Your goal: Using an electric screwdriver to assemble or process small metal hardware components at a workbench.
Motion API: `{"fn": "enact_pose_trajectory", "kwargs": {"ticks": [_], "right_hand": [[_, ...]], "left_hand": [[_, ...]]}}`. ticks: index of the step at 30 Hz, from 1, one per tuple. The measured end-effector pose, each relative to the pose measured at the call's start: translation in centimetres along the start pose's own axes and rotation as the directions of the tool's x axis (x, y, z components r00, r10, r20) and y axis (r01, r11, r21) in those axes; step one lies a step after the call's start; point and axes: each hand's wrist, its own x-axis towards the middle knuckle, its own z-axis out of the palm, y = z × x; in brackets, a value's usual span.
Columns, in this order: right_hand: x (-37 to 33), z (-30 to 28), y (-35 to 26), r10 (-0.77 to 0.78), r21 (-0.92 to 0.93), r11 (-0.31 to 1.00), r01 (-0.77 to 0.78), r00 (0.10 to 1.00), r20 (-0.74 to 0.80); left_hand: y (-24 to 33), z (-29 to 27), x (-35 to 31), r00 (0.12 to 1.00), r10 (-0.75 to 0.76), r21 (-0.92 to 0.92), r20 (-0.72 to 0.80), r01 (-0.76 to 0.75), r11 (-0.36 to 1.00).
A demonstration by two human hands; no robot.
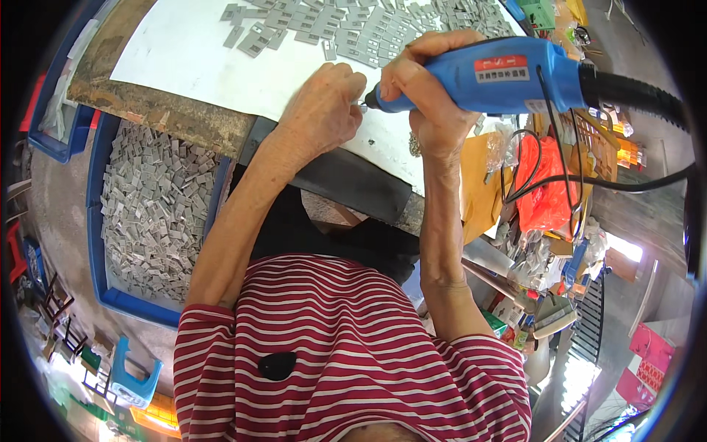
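In my right hand (434,96) is a blue electric screwdriver (482,74), gripped round its front end and held level, its dark nose aimed left. A black ribbed hose runs from its rear. My left hand (324,103) is closed, its fingertips pinched together right at the screwdriver's tip. Whatever those fingers hold is hidden by the hand. Beyond both hands, many small grey metal plates (305,22) with cut-outs lie on a white sheet (191,51) over the bench.
A blue crate (96,243) full of small grey pieces (155,214) stands left, below the bench's worn edge (162,110). Black cables (626,186) loop at right, beside a red plastic bag (545,184) and brown cardboard (479,177). A blue stool (132,376) stands at lower left.
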Motion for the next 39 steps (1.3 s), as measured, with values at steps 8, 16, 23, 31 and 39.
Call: {"fn": "enact_pose_trajectory", "kwargs": {"ticks": [8,16,23,31,39], "right_hand": [[0.4,-1.3,-0.2,-0.023,0.126,0.992,-0.004,0.977,0.214],[-0.7,-1.6,-0.8,-0.121,0.118,0.988,0.097,0.969,0.215],[-0.2,-2.1,-3.6,-0.191,0.404,0.903,0.147,0.979,0.072],[-4.4,-4.2,-4.4,-0.143,0.337,0.929,0.154,0.988,-0.057],[-6.0,-5.5,-4.3,-0.102,0.337,0.932,0.136,0.988,-0.117]], "left_hand": [[0.5,-0.3,-0.4,0.999,-0.029,-0.022,-0.014,0.029,0.999],[0.9,0.0,-0.1,1.0,0.02,0.099,0.0,-0.02,0.995],[0.6,0.2,-0.3,0.998,0.063,0.101,-0.008,-0.061,0.993],[0.6,-0.4,-0.6,0.992,0.108,0.026,0.064,-0.11,0.994],[1.2,-7.3,-5.9,0.944,-0.239,-0.136,-0.228,0.213,0.968]]}}
